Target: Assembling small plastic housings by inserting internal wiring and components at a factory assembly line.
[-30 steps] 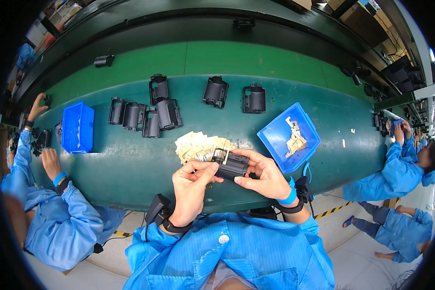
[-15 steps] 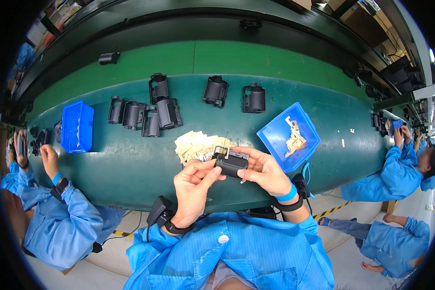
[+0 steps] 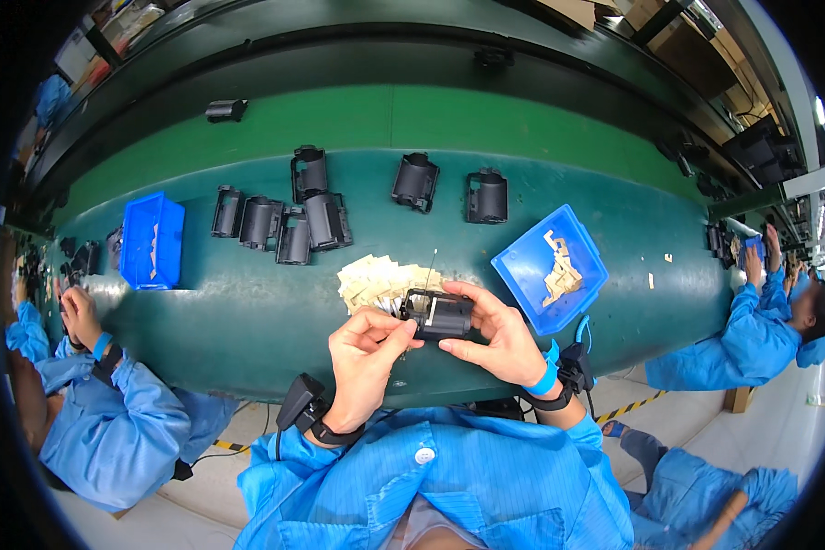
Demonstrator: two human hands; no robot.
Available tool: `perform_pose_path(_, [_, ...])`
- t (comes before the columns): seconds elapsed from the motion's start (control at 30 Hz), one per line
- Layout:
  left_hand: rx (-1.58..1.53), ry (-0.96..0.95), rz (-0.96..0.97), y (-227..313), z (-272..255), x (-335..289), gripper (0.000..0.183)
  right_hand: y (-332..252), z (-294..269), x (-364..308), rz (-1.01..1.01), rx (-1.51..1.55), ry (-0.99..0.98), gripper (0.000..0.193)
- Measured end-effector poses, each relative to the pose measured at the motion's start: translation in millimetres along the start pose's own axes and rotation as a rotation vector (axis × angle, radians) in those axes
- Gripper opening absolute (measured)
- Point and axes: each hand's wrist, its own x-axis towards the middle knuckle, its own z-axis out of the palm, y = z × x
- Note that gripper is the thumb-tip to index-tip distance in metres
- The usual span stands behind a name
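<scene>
A black plastic housing (image 3: 446, 317) with an open frame is between my two hands, above the near part of the table. My right hand (image 3: 502, 346) grips its right end, thumb at the near side and fingers at the far side. Thumb and fingers of my left hand (image 3: 365, 356) are pinched together at the housing's left end; whether a small part is between them is hidden. A thin wire (image 3: 432, 267) sticks up from the housing. Just beyond my hands lies a pile of flat cream-coloured pieces (image 3: 376, 279), partly covered by the housing.
A blue bin (image 3: 524, 263) holding cream pieces (image 3: 562, 275) stands to the right, another blue bin (image 3: 163, 243) to the left. Several black housings (image 3: 326, 220) lie across the green table (image 3: 275, 321). Co-workers in blue sit at the left (image 3: 124, 426) and right (image 3: 752, 316).
The housing has turned in my hands, its open frame now showing more. My right fingers have shifted along it. The view has moved slightly, and the left co-worker's hand has lowered.
</scene>
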Motion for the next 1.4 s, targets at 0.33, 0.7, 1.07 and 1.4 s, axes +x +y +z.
perform_pose_path(0.33, [0.106,-0.078,-0.085,21,10,29,0.031,13,1,7,-0.073,0.062,0.048,0.077])
perform_pose_path(0.7, [0.291,0.108,0.124,65,7,195,0.049,13,5,15,-0.296,-0.649,0.147,0.027])
perform_pose_path(1.07, [0.904,-0.426,0.093,38,-6,46,0.020,16,10,21,-0.150,-0.599,0.126,0.014])
perform_pose_path(1.4, [0.825,-0.289,0.006,23,-18,40,0.023,21,4,21,-0.155,-0.193,0.273,0.016])
